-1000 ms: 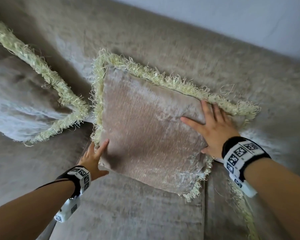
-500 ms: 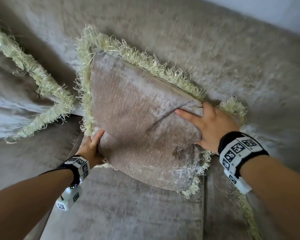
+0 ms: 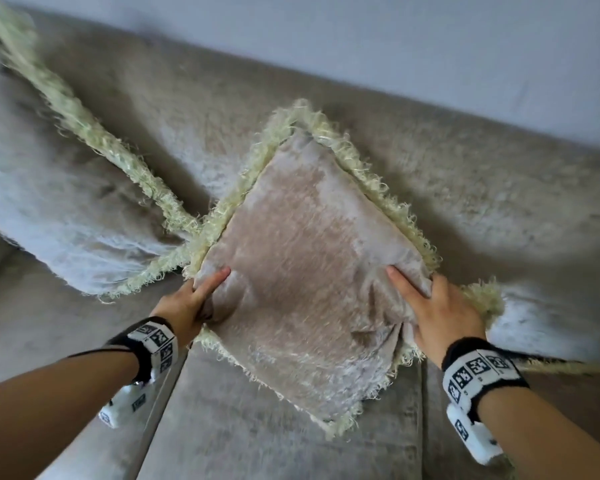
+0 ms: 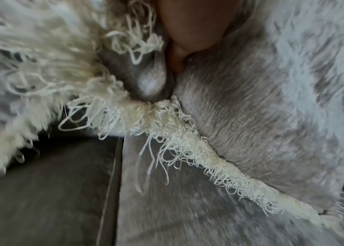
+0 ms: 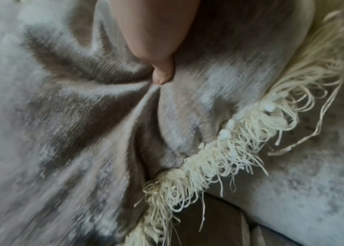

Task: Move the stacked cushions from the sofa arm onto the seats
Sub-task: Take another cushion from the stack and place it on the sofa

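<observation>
Gripping plush fringed square cushion [image 3: 305,271].

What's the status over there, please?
Left hand and right hand both grip the fringed cushion. Cushion against sofa backrest. Second fringed cushion touches its left corner.

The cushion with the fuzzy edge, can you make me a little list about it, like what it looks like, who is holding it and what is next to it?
cushion: beige cushion with a pale yellow fringe, turned like a diamond
left hand: left hand grips its left corner
right hand: right hand grips its right corner, bunching the fabric
resting on: sofa seat, leaning toward the backrest
neighbour: second fringed cushion to the left, fringes touching
behind: grey wall
</observation>
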